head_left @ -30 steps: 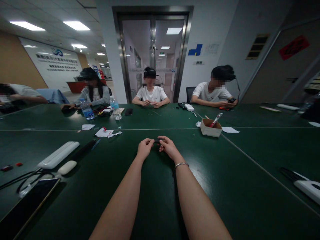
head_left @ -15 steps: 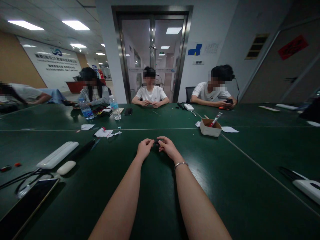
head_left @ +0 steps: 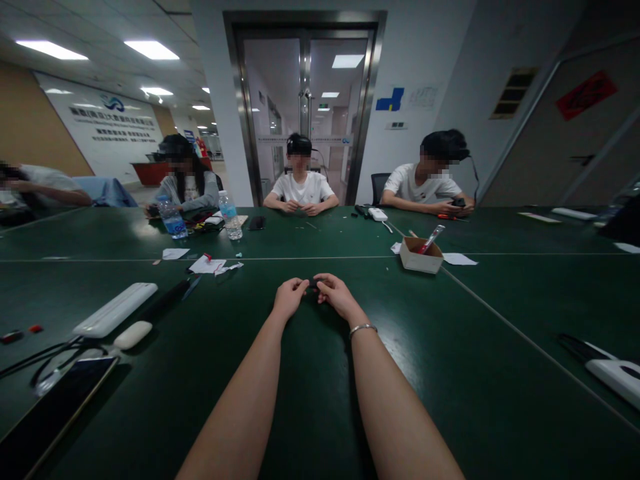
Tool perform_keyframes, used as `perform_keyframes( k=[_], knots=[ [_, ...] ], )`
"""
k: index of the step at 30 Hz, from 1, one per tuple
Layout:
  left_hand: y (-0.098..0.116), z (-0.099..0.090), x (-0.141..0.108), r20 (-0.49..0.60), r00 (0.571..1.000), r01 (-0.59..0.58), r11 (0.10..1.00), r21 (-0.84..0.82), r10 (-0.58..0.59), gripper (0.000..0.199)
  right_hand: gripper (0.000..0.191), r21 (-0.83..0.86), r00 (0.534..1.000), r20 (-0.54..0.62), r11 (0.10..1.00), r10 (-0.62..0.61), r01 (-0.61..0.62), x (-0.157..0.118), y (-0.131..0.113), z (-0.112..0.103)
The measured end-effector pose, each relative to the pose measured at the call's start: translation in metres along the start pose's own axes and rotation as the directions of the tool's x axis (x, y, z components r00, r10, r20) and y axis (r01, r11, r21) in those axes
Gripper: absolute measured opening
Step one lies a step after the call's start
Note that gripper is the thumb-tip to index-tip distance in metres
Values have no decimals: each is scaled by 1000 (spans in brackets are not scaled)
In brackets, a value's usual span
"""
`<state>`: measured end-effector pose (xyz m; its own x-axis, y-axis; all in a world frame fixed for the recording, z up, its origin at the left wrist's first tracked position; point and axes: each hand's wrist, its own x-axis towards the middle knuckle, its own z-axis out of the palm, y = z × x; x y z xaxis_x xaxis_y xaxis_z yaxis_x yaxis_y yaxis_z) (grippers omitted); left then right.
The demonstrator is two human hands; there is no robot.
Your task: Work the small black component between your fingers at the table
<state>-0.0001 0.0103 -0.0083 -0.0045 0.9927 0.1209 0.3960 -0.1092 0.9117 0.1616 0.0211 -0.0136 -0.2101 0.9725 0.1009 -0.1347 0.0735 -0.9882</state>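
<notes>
A small black piece [head_left: 313, 284] is pinched between my two hands over the middle of the green table [head_left: 320, 373]; its exact kind is too small to make out. My left hand [head_left: 291, 295] grips its left end between thumb and fingertips. On the other end, the thumb and fingers of my right hand [head_left: 334, 293] close round it, hiding part of it. A silver bracelet [head_left: 363, 329] circles my right wrist. Both forearms reach forward across the tabletop.
To the left lie a smartphone [head_left: 60, 407], a white power bank [head_left: 116, 309], a white oval case [head_left: 133, 335] and cables. Ahead are paper scraps [head_left: 207, 265], bottles [head_left: 231, 217] and a small box [head_left: 421, 257] at right. Several people sit across the table.
My hands and the black piece have hardly moved. The person at far left has drawn an arm back toward the head; the person at right has shifted their hands slightly.
</notes>
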Motion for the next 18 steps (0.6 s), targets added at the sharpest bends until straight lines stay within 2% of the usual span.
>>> perform_keyframes(
  k=[18],
  knots=[
    [2, -1, -1, -17, 1000, -24, 996, 89, 26, 50, 31, 8, 998, 63, 1000, -28, 28, -3, -2, 1]
  ],
)
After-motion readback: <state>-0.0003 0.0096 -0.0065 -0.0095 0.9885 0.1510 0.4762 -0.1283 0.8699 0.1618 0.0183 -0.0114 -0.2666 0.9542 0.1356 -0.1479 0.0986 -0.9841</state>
